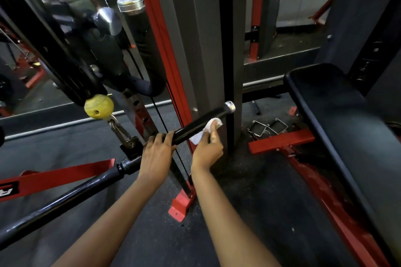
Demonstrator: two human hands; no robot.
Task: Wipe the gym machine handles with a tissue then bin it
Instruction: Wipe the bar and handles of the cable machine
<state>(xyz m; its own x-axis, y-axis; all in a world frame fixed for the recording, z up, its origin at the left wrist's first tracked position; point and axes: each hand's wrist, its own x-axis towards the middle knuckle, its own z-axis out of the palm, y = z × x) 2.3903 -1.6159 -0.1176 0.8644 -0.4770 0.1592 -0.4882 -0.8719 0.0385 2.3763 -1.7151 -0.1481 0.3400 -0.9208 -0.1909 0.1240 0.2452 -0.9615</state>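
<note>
A long black bar handle [197, 122] with a silver end cap hangs from a cable clip and slants up to the right in the middle of the view. My left hand [156, 154] grips the bar near its centre, just right of the clip. My right hand [208, 147] presses a white tissue [209, 130] against the underside of the bar's right grip, fingers curled around tissue and bar. The bar's left half [65, 197] runs down to the lower left. No bin is in view.
A yellow cable stop ball [98, 106] and carabiner hang above the clip. A red and grey upright frame [195, 50] stands right behind the bar. A black padded bench [338, 125] on a red base sits at right. Metal stirrup handles [268, 129] lie on the floor.
</note>
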